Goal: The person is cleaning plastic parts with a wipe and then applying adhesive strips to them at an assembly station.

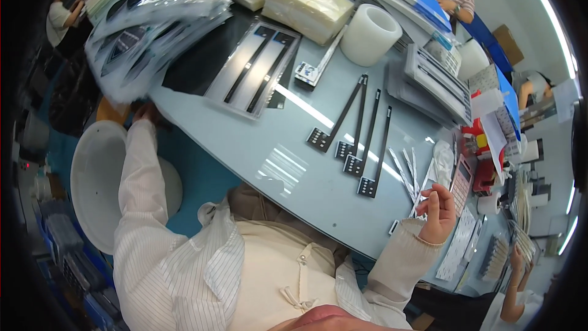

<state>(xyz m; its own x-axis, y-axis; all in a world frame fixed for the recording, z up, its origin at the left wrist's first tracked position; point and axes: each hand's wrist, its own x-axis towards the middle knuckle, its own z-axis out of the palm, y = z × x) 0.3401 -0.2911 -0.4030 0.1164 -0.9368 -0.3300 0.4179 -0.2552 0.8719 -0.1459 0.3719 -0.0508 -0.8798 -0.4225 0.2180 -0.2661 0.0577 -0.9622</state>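
Observation:
My right hand (438, 213) hovers over the table's right part, fingers loosely curled, thumb apart, with no held thing visible. Just beyond it lie thin white strips (402, 175). Left of these, several flat black parts, each a long strip with a wider dotted end (368, 187), lie side by side. My left hand (146, 113) reaches down past the table's left edge, above a white bin (98, 184); its fingers are dark and partly hidden. Near that edge a clear tray (254, 70) holds two long black-edged strips.
Clear plastic packaging (153, 30) is heaped at the far left. Behind stand cream bags (306, 6) and a roll of clear film (370, 35). Stacked clear trays (435, 83) and a pink calculator (462, 179) line the right side. Other people work around the room.

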